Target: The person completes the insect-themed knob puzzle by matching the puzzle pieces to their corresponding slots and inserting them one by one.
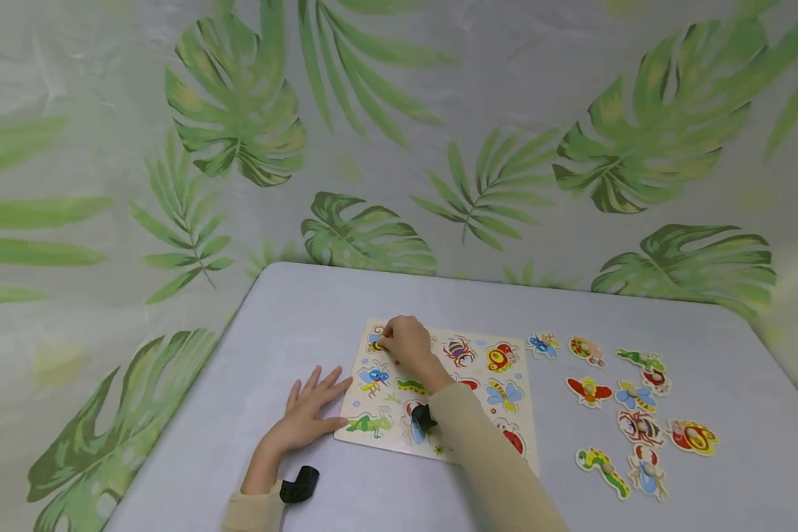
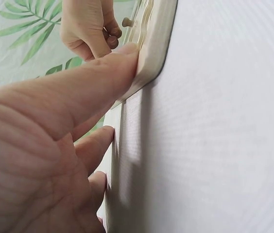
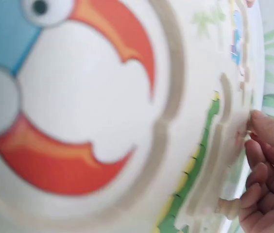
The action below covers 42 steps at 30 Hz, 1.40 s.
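Your right hand (image 1: pixel 408 344) pinches a piece (image 1: pixel 375 345) at the board's (image 1: pixel 399 445) far-left corner, left hand (image 1: pixel 304 417) spread; ten others (image 1: pixel 589 391) seem unplaced.

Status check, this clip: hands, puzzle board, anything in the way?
Left hand touching puzzle board at its left edge. Right hand pinching bee piece, board's upper left. Right sleeve hides part of board from head camera.

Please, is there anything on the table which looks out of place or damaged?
Nothing looks spilled or damaged. Only the loose pieces look untidy: they lie at differing angles right of the puzzle board, some crowded together.
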Tool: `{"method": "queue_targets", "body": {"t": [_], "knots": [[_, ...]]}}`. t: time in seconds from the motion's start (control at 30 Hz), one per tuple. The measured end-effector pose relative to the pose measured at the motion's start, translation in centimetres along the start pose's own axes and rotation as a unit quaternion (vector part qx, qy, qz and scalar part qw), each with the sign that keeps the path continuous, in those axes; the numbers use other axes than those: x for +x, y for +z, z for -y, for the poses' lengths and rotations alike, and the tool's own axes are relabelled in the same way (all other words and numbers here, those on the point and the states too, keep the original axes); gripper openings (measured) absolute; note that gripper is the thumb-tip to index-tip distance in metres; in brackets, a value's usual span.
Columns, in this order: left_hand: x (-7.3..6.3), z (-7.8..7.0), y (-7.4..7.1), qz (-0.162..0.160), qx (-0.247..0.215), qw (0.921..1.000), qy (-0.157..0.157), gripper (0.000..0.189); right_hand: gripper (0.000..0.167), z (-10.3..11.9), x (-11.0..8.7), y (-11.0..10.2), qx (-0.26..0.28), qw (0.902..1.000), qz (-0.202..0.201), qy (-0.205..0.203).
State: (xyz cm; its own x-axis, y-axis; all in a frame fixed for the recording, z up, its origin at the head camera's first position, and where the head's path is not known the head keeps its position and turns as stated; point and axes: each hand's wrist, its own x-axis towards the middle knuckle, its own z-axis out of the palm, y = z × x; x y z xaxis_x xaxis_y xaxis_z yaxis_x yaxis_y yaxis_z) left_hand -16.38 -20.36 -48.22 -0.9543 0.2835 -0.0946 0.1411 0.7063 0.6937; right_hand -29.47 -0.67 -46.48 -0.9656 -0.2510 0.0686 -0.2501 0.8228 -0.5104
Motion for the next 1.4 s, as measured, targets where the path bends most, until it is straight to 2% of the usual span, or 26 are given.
{"method": "queue_targets", "body": {"t": [0.13, 0.33, 0.53, 0.7, 1.1, 1.4], "knots": [[0.1, -0.1, 0.0, -0.006, 0.002, 1.0, 0.004, 0.064, 0.014, 0.1, 0.0, -0.8, 0.023, 0.9993, 0.027, -0.009], [0.0, -0.2, 0.0, 0.0, 0.002, 1.0, 0.006, 0.064, 0.022, -0.2, -0.8, -1.9, 0.044, 0.9975, 0.047, -0.028], [0.0, -0.1, 0.1, 0.005, 0.006, 1.0, 0.003, 0.064, 0.027, -0.6, -1.3, -3.6, 0.048, 0.9968, 0.042, -0.048], [0.0, -0.2, -0.2, 0.011, 0.006, 0.9999, 0.0, 0.065, 0.028, -1.4, -1.6, -4.7, 0.039, 0.9975, 0.045, -0.037], [0.1, -0.1, 0.0, 0.002, 0.006, 0.9999, 0.008, 0.066, 0.027, -4.0, -2.6, -7.2, 0.022, 0.9994, 0.013, -0.022], [0.0, -0.3, 0.1, 0.002, 0.006, 0.9999, 0.008, 0.066, 0.028, -5.7, -3.7, -8.8, 0.03, 0.9993, -0.006, -0.02]]}}
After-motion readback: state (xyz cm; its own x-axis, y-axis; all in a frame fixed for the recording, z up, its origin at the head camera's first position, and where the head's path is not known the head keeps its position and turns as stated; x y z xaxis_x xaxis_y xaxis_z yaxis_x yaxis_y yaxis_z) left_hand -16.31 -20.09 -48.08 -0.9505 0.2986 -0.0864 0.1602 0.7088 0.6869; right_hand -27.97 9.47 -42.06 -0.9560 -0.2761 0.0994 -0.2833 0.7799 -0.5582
